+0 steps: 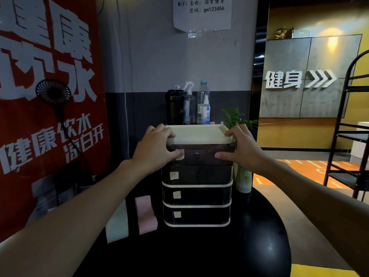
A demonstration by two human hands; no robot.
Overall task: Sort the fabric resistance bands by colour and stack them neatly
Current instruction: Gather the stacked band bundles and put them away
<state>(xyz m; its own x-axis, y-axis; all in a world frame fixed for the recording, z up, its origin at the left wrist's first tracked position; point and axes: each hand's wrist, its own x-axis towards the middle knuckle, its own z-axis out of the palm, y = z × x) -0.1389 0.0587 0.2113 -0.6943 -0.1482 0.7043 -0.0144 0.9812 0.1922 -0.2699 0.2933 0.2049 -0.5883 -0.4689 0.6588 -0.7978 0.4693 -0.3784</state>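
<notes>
Pink band (146, 214) and whitish band (116, 224) lie flat beside the drawer unit (196, 196).

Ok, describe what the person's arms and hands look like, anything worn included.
The left forearm and right forearm are bare, no sleeve in view. The left hand and right hand wear no gloves; no watch, ring or wristband shows.

The pink band (146, 214) and the whitish-green band (116, 224) are plain. The worktop (199, 254) is glossy black. The drawer tower (197, 195) is smoky dark with cream trim; the banner (30, 140) red, lettered white.
</notes>
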